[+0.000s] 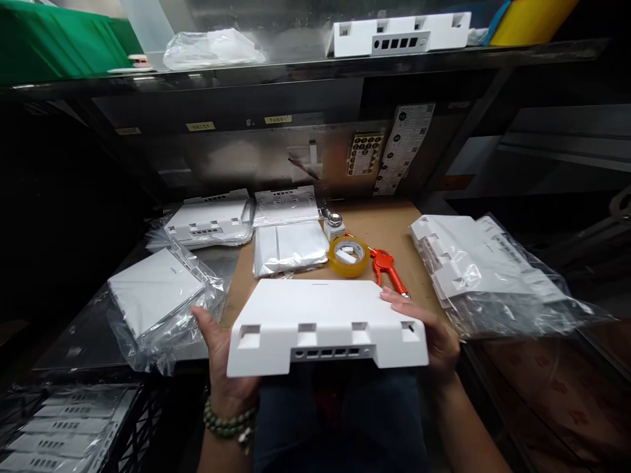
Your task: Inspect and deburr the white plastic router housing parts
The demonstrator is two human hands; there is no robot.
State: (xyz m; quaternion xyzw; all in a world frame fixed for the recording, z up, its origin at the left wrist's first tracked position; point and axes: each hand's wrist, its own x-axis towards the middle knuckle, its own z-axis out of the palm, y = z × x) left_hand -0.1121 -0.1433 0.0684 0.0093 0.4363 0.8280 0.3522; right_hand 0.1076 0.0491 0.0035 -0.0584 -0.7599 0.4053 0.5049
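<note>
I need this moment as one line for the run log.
left hand: holds housing at left; right hand: holds at right; ports: toward camera; tape, orange tool: on board beyond

We record dark margins around a brighter centre: the white housing (325,305) is brightly lit, the metal panel (227,152) shows diffuse glare, and outer edges stretch.
</note>
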